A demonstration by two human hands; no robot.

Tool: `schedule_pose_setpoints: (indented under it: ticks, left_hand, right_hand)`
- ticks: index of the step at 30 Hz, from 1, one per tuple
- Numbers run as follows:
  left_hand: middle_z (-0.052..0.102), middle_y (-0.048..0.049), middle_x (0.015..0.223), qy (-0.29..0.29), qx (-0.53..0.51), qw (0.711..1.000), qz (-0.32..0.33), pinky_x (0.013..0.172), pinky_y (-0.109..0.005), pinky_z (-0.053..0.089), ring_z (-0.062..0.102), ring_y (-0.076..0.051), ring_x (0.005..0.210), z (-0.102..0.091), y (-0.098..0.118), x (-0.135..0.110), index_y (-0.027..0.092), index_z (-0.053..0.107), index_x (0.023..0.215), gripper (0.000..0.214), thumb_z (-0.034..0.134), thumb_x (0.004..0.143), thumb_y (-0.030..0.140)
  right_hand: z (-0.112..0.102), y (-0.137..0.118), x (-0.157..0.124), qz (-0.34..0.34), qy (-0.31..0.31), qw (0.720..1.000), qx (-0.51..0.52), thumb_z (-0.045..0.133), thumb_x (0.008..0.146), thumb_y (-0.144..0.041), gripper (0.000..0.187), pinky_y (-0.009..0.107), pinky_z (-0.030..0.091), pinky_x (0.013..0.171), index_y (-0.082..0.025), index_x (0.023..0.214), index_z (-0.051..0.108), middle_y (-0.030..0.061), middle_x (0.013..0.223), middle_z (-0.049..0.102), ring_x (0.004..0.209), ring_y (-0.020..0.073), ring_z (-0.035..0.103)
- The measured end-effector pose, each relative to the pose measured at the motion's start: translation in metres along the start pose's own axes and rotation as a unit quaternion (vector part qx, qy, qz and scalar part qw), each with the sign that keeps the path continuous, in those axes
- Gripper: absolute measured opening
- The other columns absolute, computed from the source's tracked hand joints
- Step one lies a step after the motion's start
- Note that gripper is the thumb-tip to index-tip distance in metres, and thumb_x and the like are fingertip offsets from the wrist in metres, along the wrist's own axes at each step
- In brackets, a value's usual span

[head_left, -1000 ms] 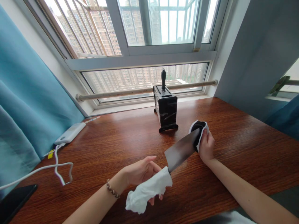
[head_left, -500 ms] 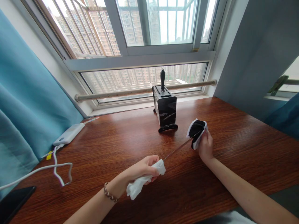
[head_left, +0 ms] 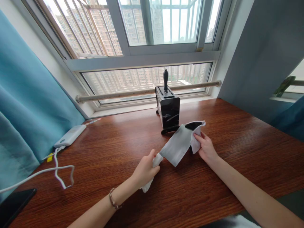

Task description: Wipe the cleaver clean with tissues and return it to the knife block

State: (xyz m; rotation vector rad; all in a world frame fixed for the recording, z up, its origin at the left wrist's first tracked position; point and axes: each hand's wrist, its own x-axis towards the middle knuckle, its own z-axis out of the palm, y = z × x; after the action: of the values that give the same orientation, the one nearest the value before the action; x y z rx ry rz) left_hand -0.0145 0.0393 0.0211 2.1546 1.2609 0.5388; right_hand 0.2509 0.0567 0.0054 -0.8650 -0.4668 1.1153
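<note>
My right hand [head_left: 205,146] is closed round the black handle of a cleaver [head_left: 177,145], with a white tissue wrapped about the handle. The wide blade shows its flat face and slants down to the left. My left hand [head_left: 145,169] is closed on a crumpled white tissue [head_left: 152,172] and pinches the blade's far corner with it. Both hands hover just above the brown wooden table [head_left: 118,148]. A black knife block [head_left: 168,109] with one black handle standing up in it is right behind the cleaver.
A white power bank [head_left: 70,135] with a white cable [head_left: 55,169] lies at the table's left. A dark phone [head_left: 14,207] sits at the near left corner. A blue curtain [head_left: 28,104] hangs on the left; a window with a rail runs along the back.
The cleaver has turned from flat face to edge-on and back to flat face. My left hand slid with its tissue along to the blade's end. My right hand dropped slightly and moved left.
</note>
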Motion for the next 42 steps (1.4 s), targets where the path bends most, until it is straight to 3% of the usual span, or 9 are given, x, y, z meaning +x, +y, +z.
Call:
schedule_pose_setpoints:
  ticks: [12, 20, 23, 25, 27, 30, 33, 37, 42]
  left_hand:
    - [0.05, 0.0044, 0.066, 0.011, 0.014, 1.0, -0.004, 0.054, -0.021, 0.026, 0.044, -0.012, 0.058, 0.004, -0.001, -0.001, 0.021, 0.033, 0.077, 0.022, 0.046, 0.062, 0.011]
    - [0.049, 0.0041, 0.066, 0.011, 0.015, 1.0, 0.003, 0.055, -0.021, 0.027, 0.044, -0.012, 0.059, 0.003, -0.002, 0.0, 0.021, 0.035, 0.077, 0.02, 0.046, 0.063, 0.012]
    - [0.049, 0.0044, 0.066, 0.01, 0.008, 1.0, 0.006, 0.054, -0.021, 0.026, 0.044, -0.012, 0.059, 0.003, -0.004, 0.0, 0.021, 0.036, 0.078, 0.02, 0.047, 0.063, 0.012]
    - [0.048, 0.0049, 0.064, 0.011, 0.008, 1.0, 0.006, 0.054, -0.021, 0.026, 0.044, -0.011, 0.058, 0.003, -0.004, 0.0, 0.02, 0.036, 0.077, 0.02, 0.048, 0.063, 0.012]
    - [0.048, 0.0052, 0.064, 0.01, 0.005, 1.0, 0.007, 0.053, -0.021, 0.026, 0.044, -0.011, 0.058, 0.003, -0.005, 0.0, 0.02, 0.036, 0.076, 0.021, 0.049, 0.062, 0.012]
    - [0.051, 0.005, 0.065, 0.008, -0.012, 1.0, 0.009, 0.052, -0.02, 0.026, 0.044, -0.011, 0.057, 0.003, -0.003, 0.001, 0.02, 0.035, 0.074, 0.02, 0.05, 0.063, 0.014]
    - [0.053, 0.0038, 0.066, 0.011, -0.021, 1.0, 0.011, 0.052, -0.02, 0.026, 0.045, -0.011, 0.058, 0.003, 0.0, 0.001, 0.019, 0.035, 0.073, 0.019, 0.052, 0.066, 0.018]
    - [0.053, 0.0037, 0.065, 0.008, -0.011, 1.0, 0.01, 0.051, -0.02, 0.026, 0.045, -0.011, 0.058, 0.002, 0.001, 0.001, 0.019, 0.037, 0.074, 0.018, 0.053, 0.065, 0.019]
    - [0.051, 0.005, 0.064, -0.01, 0.002, 1.0, -0.004, 0.051, -0.02, 0.026, 0.044, -0.011, 0.057, 0.001, -0.003, 0.001, 0.02, 0.039, 0.076, 0.022, 0.051, 0.06, 0.012]
  right_hand:
    - [0.008, 0.012, -0.033, 0.069, -0.003, 0.995, -0.071, 0.073, 0.058, -0.026, 0.028, 0.027, 0.05, 0.06, -0.012, 0.079, 0.062, 0.0046, 0.072, 0.067, 0.064, 0.017, 0.062]
    - [0.002, 0.003, -0.016, -0.089, 0.127, 0.983, -0.102, 0.067, 0.063, -0.032, 0.024, 0.03, 0.05, 0.061, -0.015, 0.079, 0.058, 0.0025, 0.073, 0.064, 0.066, 0.0174, 0.061]
    - [0.002, -0.005, -0.023, -0.228, 0.159, 0.929, -0.246, 0.056, 0.075, -0.037, 0.023, 0.03, 0.048, 0.064, -0.015, 0.081, 0.057, 0.0038, 0.076, 0.063, 0.071, 0.019, 0.06]
    - [0.004, -0.009, -0.034, -0.312, 0.108, 0.866, -0.377, 0.049, 0.08, -0.035, 0.022, 0.032, 0.047, 0.066, -0.015, 0.085, 0.058, 0.0058, 0.078, 0.063, 0.074, 0.0207, 0.059]
    - [0.008, -0.011, -0.046, -0.366, -0.058, 0.793, -0.484, 0.045, 0.083, -0.03, 0.021, 0.033, 0.047, 0.069, -0.016, 0.09, 0.059, 0.0074, 0.082, 0.064, 0.079, 0.0217, 0.06]
    - [0.017, -0.011, -0.058, -0.395, -0.368, 0.629, -0.56, 0.046, 0.083, -0.027, 0.027, 0.038, 0.043, 0.086, -0.017, 0.106, 0.057, 0.0095, 0.103, 0.062, 0.103, 0.0239, 0.053]
    - [0.024, -0.012, -0.061, -0.407, -0.479, 0.518, -0.581, 0.049, 0.082, -0.031, 0.038, 0.042, 0.034, 0.098, -0.016, 0.116, 0.052, 0.0099, 0.119, 0.054, 0.115, 0.0242, 0.044]
    - [0.025, -0.014, -0.062, -0.411, -0.493, 0.496, -0.585, 0.05, 0.081, -0.032, 0.036, 0.041, 0.036, 0.097, -0.017, 0.113, 0.055, 0.0086, 0.119, 0.055, 0.114, 0.0239, 0.046]
    - [0.019, -0.007, -0.055, -0.416, -0.325, 0.544, -0.652, 0.044, 0.084, -0.022, 0.029, 0.044, 0.041, 0.092, -0.013, 0.106, 0.06, 0.0121, 0.112, 0.059, 0.108, 0.0265, 0.051]
